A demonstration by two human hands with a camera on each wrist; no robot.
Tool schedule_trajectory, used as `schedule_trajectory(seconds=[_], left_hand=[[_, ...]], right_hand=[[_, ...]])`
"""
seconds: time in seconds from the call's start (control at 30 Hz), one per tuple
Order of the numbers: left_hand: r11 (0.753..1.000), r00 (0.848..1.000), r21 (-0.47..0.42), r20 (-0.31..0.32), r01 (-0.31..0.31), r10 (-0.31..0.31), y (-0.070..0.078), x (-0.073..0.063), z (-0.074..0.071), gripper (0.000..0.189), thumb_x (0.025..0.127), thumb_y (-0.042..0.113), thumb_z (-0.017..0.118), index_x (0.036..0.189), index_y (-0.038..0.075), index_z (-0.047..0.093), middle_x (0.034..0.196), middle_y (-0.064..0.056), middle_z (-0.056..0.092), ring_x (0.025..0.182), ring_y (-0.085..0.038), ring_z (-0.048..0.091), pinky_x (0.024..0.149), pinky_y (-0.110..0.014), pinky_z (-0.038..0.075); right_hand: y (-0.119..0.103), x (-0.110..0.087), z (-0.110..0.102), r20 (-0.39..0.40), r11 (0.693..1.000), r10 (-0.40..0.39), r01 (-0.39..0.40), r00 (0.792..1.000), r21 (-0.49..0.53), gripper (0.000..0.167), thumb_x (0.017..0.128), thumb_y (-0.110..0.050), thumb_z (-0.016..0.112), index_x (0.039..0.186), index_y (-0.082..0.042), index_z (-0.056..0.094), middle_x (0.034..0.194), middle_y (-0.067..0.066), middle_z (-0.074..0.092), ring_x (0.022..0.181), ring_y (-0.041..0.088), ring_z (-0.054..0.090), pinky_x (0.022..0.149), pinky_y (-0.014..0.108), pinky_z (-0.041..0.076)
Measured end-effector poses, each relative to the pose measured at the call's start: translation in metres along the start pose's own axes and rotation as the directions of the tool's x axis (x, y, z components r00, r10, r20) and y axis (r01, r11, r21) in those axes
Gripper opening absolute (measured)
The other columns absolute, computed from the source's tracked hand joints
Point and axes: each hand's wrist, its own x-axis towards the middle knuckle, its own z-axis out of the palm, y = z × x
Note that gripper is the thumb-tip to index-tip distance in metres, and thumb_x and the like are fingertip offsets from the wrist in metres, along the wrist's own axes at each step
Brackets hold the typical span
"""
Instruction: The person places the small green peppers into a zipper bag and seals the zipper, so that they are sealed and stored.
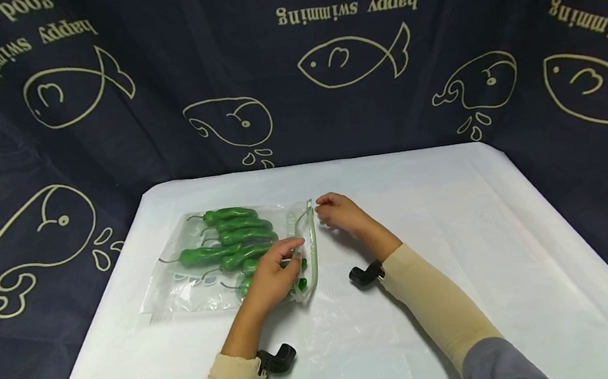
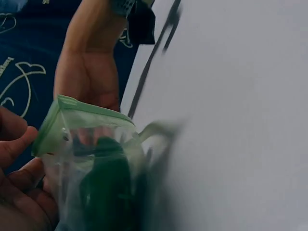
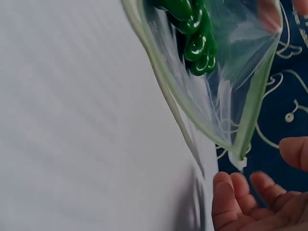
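Observation:
A clear zip bag [image 1: 155,297] with a pale green rim lies on the left half of the table, its mouth towards the right. Inside it are several long green peppers [image 1: 207,255] with thin stems. At the mouth, my left hand [image 1: 271,277] pinches the upper side of the bag's rim, which stands lifted from the lower side in the right wrist view. My right hand [image 1: 340,212] is just right of the far corner of the mouth, fingers loosely bent and holding nothing. A small white slider [image 3: 242,163] sits at that corner, close to the right fingertips but apart from them.
White sheeting covers the table [image 1: 453,210]. Behind and beside it hangs a dark blue cloth [image 1: 286,129] with printed fish and whales. A black wrist camera [image 1: 367,274] is on the right wrist and another camera [image 1: 278,360] on the left.

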Motion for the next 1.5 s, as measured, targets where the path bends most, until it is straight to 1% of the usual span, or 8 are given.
schedule_trajectory(seconds=[0.13,0.27,0.5,0.7,0.87,1.1,1.4,1.5], left_hand=[[0.995,0.997,0.087,0.056,-0.049,0.044,0.007,-0.005,-0.001,0.036,0.093,0.004,0.059,0.128,0.004,0.066,0.141,-0.018,0.053,0.122,-0.035,0.055,0.099,-0.053,0.047],[0.983,0.993,0.169,0.110,-0.069,0.051,0.011,-0.008,-0.001,0.036,0.094,0.007,0.059,0.129,0.002,0.065,0.143,-0.021,0.051,0.131,-0.037,0.048,0.105,-0.054,0.043],[0.962,0.980,0.235,0.173,-0.139,0.099,0.014,-0.011,0.001,0.037,0.092,0.007,0.062,0.127,-0.001,0.066,0.141,-0.024,0.052,0.130,-0.037,0.049,0.104,-0.052,0.044],[0.931,0.962,0.312,0.251,-0.189,0.111,0.019,-0.018,0.002,0.037,0.092,0.010,0.061,0.127,0.000,0.066,0.141,-0.025,0.052,0.129,-0.039,0.049,0.105,-0.054,0.044],[0.869,0.931,0.401,0.330,-0.289,0.157,0.021,-0.022,0.006,0.034,0.091,0.011,0.063,0.124,0.001,0.068,0.135,-0.025,0.056,0.124,-0.041,0.054,0.103,-0.053,0.045],[0.749,0.886,0.516,0.414,-0.416,0.207,0.023,-0.025,0.014,0.026,0.092,0.011,0.064,0.114,0.001,0.071,0.115,-0.016,0.069,0.113,-0.032,0.061,0.098,-0.045,0.050],[0.653,0.876,0.612,0.450,-0.446,0.176,0.028,-0.032,0.015,0.018,0.091,0.012,0.064,0.103,0.006,0.075,0.099,-0.005,0.074,0.110,-0.030,0.062,0.090,-0.042,0.055],[0.619,0.859,0.619,0.470,-0.483,0.201,0.028,-0.034,0.013,0.015,0.090,0.012,0.065,0.099,0.008,0.076,0.092,-0.001,0.074,0.109,-0.029,0.063,0.090,-0.040,0.055]], right_hand=[[0.007,0.009,0.005,-0.002,0.985,0.080,-0.078,0.997,0.150,0.037,0.100,-0.019,0.055,0.129,0.004,0.056,0.113,0.014,0.062,0.096,0.022,0.065,0.080,0.031,0.056],[0.010,0.015,0.012,0.018,0.966,0.102,-0.104,0.995,0.235,0.033,0.101,-0.019,0.054,0.123,0.007,0.059,0.096,0.010,0.062,0.079,0.017,0.063,0.070,0.026,0.057],[0.011,0.020,0.018,-0.004,0.969,0.087,-0.083,0.996,0.231,0.020,0.101,-0.018,0.056,0.106,0.001,0.060,0.085,0.005,0.059,0.072,0.013,0.058,0.060,0.021,0.054],[0.012,0.025,0.017,0.018,0.965,0.072,-0.074,0.997,0.252,0.020,0.102,-0.018,0.057,0.109,0.000,0.061,0.088,0.004,0.062,0.074,0.013,0.061,0.061,0.022,0.054],[0.015,0.027,0.014,0.009,0.958,0.073,-0.073,0.997,0.276,0.019,0.102,-0.017,0.056,0.113,-0.002,0.061,0.088,0.004,0.062,0.073,0.012,0.062,0.061,0.022,0.055],[0.017,0.030,0.013,-0.004,0.943,0.082,-0.076,0.997,0.324,0.019,0.102,-0.013,0.056,0.116,-0.001,0.061,0.088,0.004,0.062,0.072,0.011,0.061,0.062,0.021,0.056],[0.021,0.033,0.012,0.014,0.940,0.087,-0.087,0.996,0.330,0.018,0.102,-0.012,0.056,0.116,-0.002,0.059,0.093,0.006,0.061,0.076,0.014,0.062,0.068,0.025,0.058],[0.021,0.033,0.012,0.017,0.940,0.081,-0.082,0.997,0.331,0.018,0.102,-0.012,0.056,0.116,-0.002,0.059,0.094,0.006,0.060,0.077,0.015,0.062,0.069,0.025,0.057]])
